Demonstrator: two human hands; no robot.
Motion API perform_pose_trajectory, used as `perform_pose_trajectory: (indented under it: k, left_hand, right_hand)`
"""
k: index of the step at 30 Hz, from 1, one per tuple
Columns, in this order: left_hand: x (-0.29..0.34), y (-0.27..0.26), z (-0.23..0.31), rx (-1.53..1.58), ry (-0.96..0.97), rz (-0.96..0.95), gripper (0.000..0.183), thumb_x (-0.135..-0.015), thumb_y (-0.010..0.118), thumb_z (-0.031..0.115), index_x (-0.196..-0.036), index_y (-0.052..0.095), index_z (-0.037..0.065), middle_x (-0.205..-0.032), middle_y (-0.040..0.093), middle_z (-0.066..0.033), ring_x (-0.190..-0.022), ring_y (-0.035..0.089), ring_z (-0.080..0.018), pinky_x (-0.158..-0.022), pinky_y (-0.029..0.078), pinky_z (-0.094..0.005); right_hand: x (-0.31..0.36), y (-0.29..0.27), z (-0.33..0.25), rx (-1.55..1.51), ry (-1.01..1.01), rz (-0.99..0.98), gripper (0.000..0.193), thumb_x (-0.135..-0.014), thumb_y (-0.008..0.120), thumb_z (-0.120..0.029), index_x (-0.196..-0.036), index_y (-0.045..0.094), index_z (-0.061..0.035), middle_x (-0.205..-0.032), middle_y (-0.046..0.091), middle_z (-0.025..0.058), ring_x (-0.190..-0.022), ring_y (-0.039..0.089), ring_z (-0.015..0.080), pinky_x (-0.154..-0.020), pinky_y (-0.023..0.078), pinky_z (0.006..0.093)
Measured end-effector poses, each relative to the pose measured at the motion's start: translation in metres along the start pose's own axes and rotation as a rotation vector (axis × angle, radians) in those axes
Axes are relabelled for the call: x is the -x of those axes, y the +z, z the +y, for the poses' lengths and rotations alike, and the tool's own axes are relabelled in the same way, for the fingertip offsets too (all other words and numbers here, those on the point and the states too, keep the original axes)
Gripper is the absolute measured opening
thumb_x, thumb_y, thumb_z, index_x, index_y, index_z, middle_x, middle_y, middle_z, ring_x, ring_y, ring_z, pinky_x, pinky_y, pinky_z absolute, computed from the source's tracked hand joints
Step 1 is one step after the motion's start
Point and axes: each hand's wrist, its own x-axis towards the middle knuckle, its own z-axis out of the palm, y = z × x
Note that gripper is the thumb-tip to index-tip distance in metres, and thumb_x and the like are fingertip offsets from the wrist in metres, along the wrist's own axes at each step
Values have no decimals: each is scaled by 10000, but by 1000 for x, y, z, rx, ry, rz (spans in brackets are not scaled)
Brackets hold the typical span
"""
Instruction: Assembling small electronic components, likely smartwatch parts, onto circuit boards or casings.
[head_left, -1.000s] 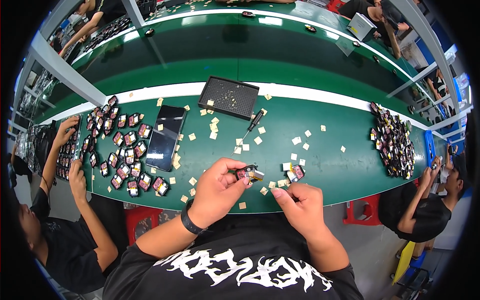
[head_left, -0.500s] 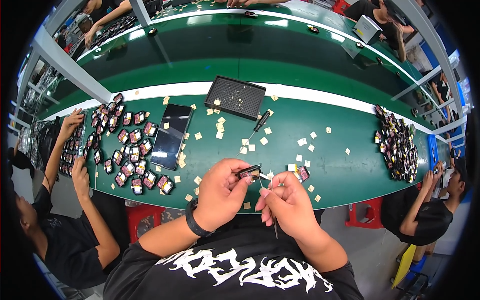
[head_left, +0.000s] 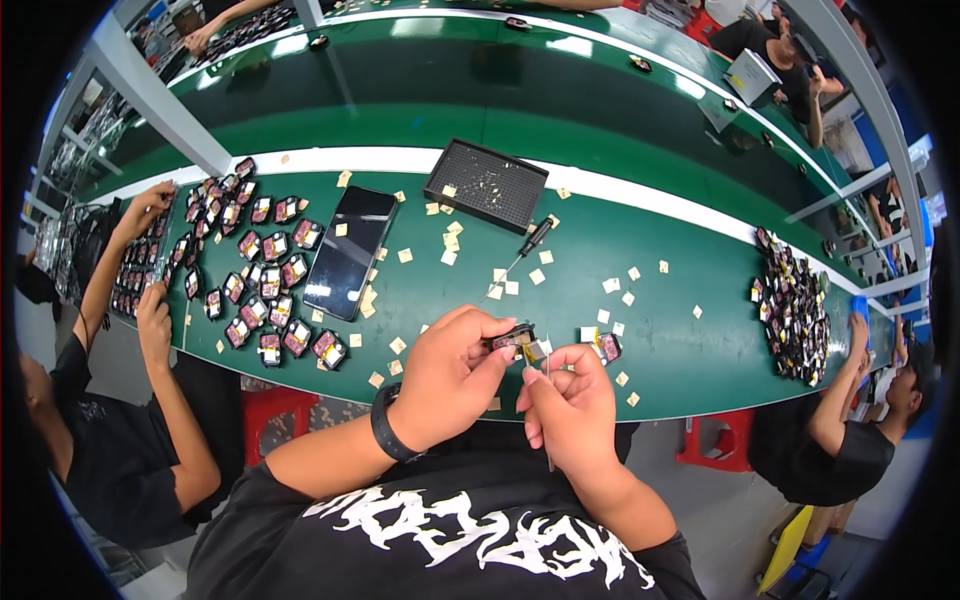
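Observation:
Between the thumb and fingers of my left hand [head_left: 445, 385] is a small black electronic module [head_left: 510, 339], its dark reddish inner side partly in sight. My right hand [head_left: 572, 405] pinches thin metal tweezers [head_left: 549, 375], their tips close to the module's right end. At that end sits a small grey square piece [head_left: 540, 351] with a yellow strip beside it; whether the tweezers grip it, I cannot tell. Just beyond my right hand, another module [head_left: 608, 347] lies on the green table [head_left: 680, 350] with a white square at its left side.
A phone [head_left: 349, 255] lies left of centre, near many similar modules [head_left: 268, 280]. A screwdriver [head_left: 537, 237] points toward me below a black tray [head_left: 487, 184]. Pale square pieces [head_left: 452, 243] are scattered about. More modules [head_left: 792, 310] are heaped at right. Co-workers sit on both sides.
The grey square piece now faces up at the module's right end, where a narrow white bit showed before. My hands stay close together; the whole view has shifted slightly.

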Motion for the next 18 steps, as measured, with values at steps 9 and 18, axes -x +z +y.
perform_pose_trajectory:
  k: [9,18]
  left_hand:
    - [-5,-8,-1,567,-280,-41,254,-939,593,-100,-1179,526,-50,-1177,628,-141,-1044,681,-186,-893,601,-325]
    - [-1,-3,5,452,-265,-85,179,-959,574,-77,-1123,510,-41,-1114,644,-134,-1031,664,-158,-910,593,-329]
  right_hand:
    - [-6,-19,30,261,-437,-71,304,-941,688,-19,-1157,475,0,-718,614,27,-542,498,39,-489,406,203]
    - [-24,-21,15,477,-595,32,169,-906,722,4,-1051,637,26,-699,570,-31,-596,466,11,-521,376,185]
